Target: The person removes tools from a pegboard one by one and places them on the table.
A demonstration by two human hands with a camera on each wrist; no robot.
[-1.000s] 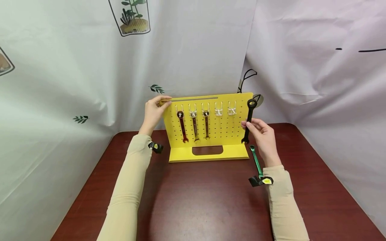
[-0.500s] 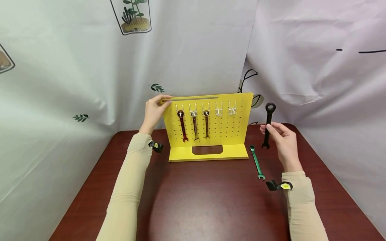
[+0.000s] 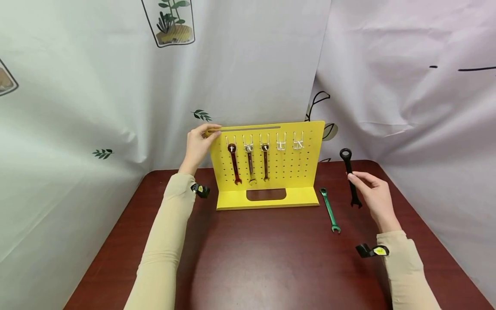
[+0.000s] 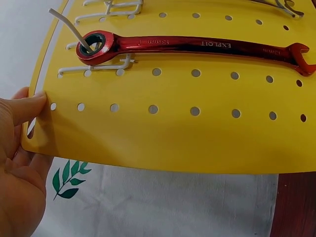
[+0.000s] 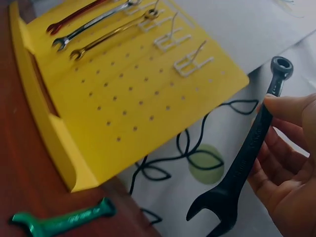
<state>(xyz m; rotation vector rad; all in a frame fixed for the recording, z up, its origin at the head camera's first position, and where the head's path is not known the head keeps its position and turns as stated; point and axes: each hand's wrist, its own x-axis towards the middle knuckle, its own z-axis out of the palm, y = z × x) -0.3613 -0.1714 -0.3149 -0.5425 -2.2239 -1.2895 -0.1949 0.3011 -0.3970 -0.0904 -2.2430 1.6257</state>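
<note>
A yellow pegboard stand (image 3: 271, 165) stands at the back of the table. My left hand (image 3: 198, 144) pinches its top left corner, thumb in front, as the left wrist view also shows. Right of the board, my right hand (image 3: 373, 193) holds a black combination wrench (image 3: 350, 178) between thumb and fingers, ring end up and open end down, above the table. Hanging from white hooks on the board are a red wrench (image 4: 197, 45), a silver wrench (image 5: 91, 23) and a gold-toned wrench (image 5: 113, 35). Flat on the table by the board's right end lies a green wrench (image 3: 330, 211).
Two white hooks (image 3: 280, 142) on the board's right part carry nothing. The dark red-brown table (image 3: 263, 254) extends toward me. Behind and beside it hangs a pale printed cloth (image 3: 252, 64).
My right hand has moved right, away from the board, and then lower, carrying the black wrench. The green wrench is now fully uncovered. My left hand stays on the board's corner.
</note>
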